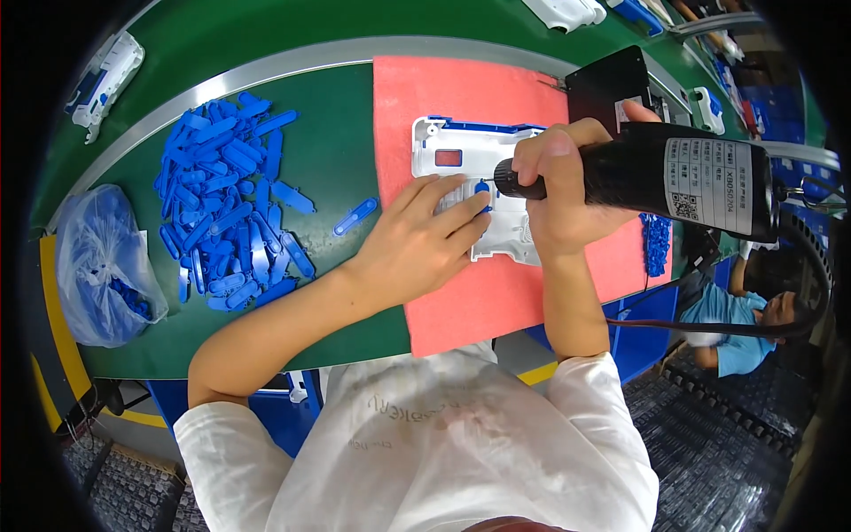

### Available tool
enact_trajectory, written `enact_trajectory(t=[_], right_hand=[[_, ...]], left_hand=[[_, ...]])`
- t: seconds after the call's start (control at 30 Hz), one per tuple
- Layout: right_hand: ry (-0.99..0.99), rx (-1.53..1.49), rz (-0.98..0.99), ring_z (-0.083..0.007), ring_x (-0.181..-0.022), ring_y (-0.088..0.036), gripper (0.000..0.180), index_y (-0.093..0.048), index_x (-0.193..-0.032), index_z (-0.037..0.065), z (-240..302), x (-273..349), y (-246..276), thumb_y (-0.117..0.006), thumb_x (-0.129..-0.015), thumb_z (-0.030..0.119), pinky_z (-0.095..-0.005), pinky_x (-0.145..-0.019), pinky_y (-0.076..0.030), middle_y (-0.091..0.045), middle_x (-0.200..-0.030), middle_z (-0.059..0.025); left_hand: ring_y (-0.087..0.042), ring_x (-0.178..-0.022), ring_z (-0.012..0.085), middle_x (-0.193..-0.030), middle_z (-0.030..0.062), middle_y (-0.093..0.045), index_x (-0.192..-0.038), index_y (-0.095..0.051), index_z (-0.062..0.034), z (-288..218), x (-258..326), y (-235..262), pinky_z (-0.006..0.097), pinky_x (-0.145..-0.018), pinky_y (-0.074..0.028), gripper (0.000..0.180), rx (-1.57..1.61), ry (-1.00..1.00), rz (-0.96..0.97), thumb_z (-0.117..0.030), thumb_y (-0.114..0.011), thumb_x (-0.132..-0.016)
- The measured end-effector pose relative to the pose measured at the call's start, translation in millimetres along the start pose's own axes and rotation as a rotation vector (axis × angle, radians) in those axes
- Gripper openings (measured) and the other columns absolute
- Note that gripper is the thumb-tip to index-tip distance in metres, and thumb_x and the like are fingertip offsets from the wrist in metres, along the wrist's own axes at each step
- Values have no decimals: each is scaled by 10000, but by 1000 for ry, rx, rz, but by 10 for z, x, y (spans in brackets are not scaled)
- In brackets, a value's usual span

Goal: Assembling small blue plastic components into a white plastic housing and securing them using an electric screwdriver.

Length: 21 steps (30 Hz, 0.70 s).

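A white plastic housing [483, 152] with blue edging lies on a pink cloth [399, 106]. My left hand [427, 226] rests over its left side, fingers stretched out and slightly apart, with fingertips beside a small blue part [482, 188] in the housing. My right hand [567, 177] grips a black electric screwdriver [638, 168], held almost level. Its thin bit points left and reaches the small blue part; whether a screw sits there is too small to tell.
Left of the cloth lies a heap of long blue plastic pieces [226, 195], with one loose blue piece [355, 216] nearer the cloth. A see-through plastic bag [106, 266] stands far left. Small blue parts [656, 244] lie at right, near the screwdriver's cable [753, 328]. Another person [736, 324] is beyond.
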State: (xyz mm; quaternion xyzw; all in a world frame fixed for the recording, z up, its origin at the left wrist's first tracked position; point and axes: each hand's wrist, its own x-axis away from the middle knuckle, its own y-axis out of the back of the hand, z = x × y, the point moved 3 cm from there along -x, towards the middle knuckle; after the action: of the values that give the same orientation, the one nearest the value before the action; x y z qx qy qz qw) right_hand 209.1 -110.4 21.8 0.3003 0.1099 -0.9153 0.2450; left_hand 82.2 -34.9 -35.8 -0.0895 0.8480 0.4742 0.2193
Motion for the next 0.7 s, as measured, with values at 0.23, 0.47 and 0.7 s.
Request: enact_trajectory(t=[0.23, 0.47, 0.7], right_hand=[[90, 117, 87, -131, -459, -512, 507, -297, -1233, -12, -23, -7, -4, -561, -806, -84, -297, -468, -478, -540, -625, -84], [89, 93, 82, -121, -475, -527, 489, -314, -1171, -31, -10, -26, -87, -599, -784, -119, -272, -477, -470, -562, -623, -74], [9, 15, 49, -107, -501, -533, 502, -363, -1200, -43, -1, 3, 23, -600, -770, -148, -268, -500, -470, -559, -643, -52]], left_hand=[[-532, -1128, 315, -1175, 80, -605, -978, -679, -24, -4, -8, 5, 433, -937, -463, 320, -2, 8, -8, -126, -687, -674], [-535, -1117, 312, -1173, 72, -604, -986, -677, -38, -17, -27, 25, 430, -930, -469, 322, -3, 12, 15, -132, -692, -678], [-528, -1135, 310, -1193, 57, -600, -1011, -675, -51, -41, -43, -9, 434, -934, -464, 341, -12, -38, 62, -156, -706, -688]])
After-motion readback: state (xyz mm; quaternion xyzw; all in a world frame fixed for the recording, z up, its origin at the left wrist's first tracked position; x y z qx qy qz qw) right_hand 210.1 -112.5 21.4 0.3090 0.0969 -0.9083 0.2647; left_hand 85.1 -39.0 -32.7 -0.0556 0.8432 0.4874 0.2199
